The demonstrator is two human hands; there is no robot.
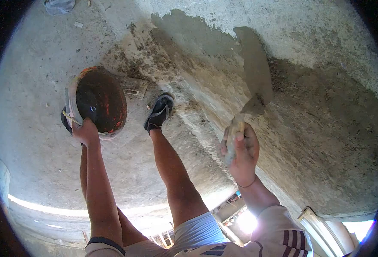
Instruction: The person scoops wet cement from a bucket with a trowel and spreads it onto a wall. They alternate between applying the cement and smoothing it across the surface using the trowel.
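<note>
My left hand (pixel 86 132) is closed on the rim of a round bucket (pixel 121 103), which is tilted so that its dark, wet inside faces me. Reddish-orange patches show on the bucket's inner wall. In my right hand (pixel 242 150) is the pale, worn handle of a trowel (pixel 256 64), fingers wrapped round it. The trowel's long blade is coated in grey mortar and points up along the wall (pixel 321 98). A patch of fresh grey mortar (pixel 193 34) lies on the wall beside the blade tip.
On the floor (pixel 39 128) behind the bucket rests a flat float with a handle (pixel 133 88). Mortar crumbs (pixel 141 53) are scattered along the wall's foot. My sandalled foot (pixel 159 112) stands between bucket and wall. A clear plastic bag (pixel 59 6) lies at the far left.
</note>
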